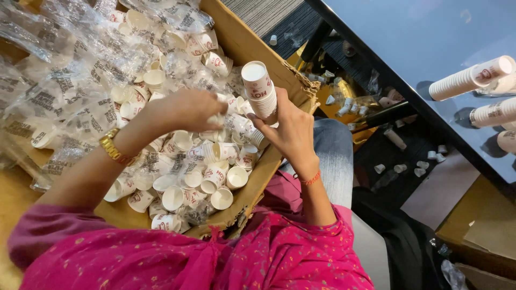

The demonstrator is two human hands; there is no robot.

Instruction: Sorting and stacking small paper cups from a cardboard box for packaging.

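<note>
Far left: crumpled clear plastic sleeves (59, 80) heaped over the box contents, pushed to that side, probably so the loose cups stay reachable.

Centre-left: open cardboard box (236, 37) full of small white paper cups (199, 182) with red print, lying every way, some on their sides, some mouth up. Loose and unsorted, so they have to be picked out singly.

Left hand (183, 110), gold watch on the wrist, reaches palm-down into the pile. Fingers curled together at the tips, touching cups just below the stack; whether it actually pinches one I cannot tell, the knuckles hide it.

Just right of it: right hand (287, 131), red thread on the wrist, clamped round the lower end of a nested stack of cups (259, 91). Stack held over the box's right edge, tilted slightly, closed bottom of the end cup facing the camera, open end down by the palm. Held near the pile, likely so a loose cup travels a short way to it. Stack sits directly above and right of the left fingertips, almost touching.

Right: dark floor with scattered stray cups (419, 166), well apart from both hands.

Far right: glass table (419, 32) with long finished stacks (470, 78) lying on their sides, parked clear of the box.
</note>
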